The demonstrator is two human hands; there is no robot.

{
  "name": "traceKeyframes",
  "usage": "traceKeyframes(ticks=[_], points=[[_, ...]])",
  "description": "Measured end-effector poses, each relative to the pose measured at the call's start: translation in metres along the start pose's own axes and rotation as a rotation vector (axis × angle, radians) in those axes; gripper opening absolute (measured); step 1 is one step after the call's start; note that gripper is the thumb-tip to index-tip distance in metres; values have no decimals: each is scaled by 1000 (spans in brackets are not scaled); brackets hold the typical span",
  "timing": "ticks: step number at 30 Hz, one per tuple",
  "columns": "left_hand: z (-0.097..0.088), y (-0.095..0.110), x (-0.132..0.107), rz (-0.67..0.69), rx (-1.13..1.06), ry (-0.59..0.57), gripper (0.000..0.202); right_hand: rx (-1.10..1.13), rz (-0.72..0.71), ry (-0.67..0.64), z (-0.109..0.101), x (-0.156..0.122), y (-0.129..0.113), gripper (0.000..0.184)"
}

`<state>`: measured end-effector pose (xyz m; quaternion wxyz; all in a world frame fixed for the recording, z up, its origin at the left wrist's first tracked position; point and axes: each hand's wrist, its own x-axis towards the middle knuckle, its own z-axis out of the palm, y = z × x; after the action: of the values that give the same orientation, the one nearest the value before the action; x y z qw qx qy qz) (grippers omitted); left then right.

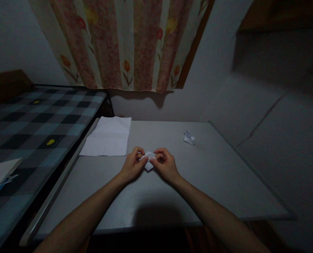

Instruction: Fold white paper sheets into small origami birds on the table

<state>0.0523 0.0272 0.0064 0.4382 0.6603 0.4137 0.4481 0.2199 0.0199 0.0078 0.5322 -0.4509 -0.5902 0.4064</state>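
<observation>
Both forearms reach forward from the lower corners of the view, converging toward the middle of the pale surface [211, 189]. The left hand [134, 162] and right hand [167, 164] mirror each other, wrists low, knuckles outward, fingers bent inward. Each hand grasps one side of a small piece of folded white paper [149, 166] in a pinch: the thumbs lie on its near face, their tips close together, with the index fingers arched above. A pointed lower corner of the paper projects below the thumbs, toward the person; the finer creases are too small to tell. Beyond the right hand, toward the far edge, rests a separate folded paper shape [189, 137]. White sheets [107, 137] lie flat beyond the left hand, at the surface's far left corner.
</observation>
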Motion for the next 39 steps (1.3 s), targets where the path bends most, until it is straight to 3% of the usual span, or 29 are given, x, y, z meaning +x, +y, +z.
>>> traceKeyframes(ticks=[2, 5, 7, 10, 12, 15, 19, 24, 28, 31, 33, 36, 39], points=[[0, -1, 0, -5, -41, -46, 28, -12, 14, -5, -2, 1, 1, 31], [-4, -4, 1, 45, 76, -105, 23, -118, -36, -3, -7, 3, 5, 17], [-8, -7, 4, 168, 253, -115, 18, -230, -163, -17, -11, 5, 9, 3], [-13, -14, 8, 400, 530, -128, 16, -427, -343, -79, -15, 8, 15, 15], [-14, -17, 9, 463, 693, -163, 17, -557, -359, -136, -17, 9, 17, 21], [-14, -17, 8, 447, 846, -232, 18, -648, -288, -218, -18, 9, 16, 25], [-14, -12, 8, 398, 830, -282, 18, -622, -163, -260, -18, 10, 13, 20], [-10, -16, 14, 262, 677, -183, 18, -596, -72, -179, -17, 15, 15, 13], [-6, -22, 16, 168, 593, -133, 10, -601, -20, -172, -15, 17, 21, 28], [-4, -22, 15, 111, 552, -88, 33, -563, 2, -147, -14, 17, 23, 39], [-3, -21, 16, 89, 542, -74, 33, -547, 25, -141, -13, 16, 22, 36], [-4, -20, 17, 74, 574, -82, 9, -594, -19, -159, -12, 15, 18, 18], [-6, -19, 19, 108, 610, -103, 4, -659, -129, -187, -14, 13, 13, 17]])
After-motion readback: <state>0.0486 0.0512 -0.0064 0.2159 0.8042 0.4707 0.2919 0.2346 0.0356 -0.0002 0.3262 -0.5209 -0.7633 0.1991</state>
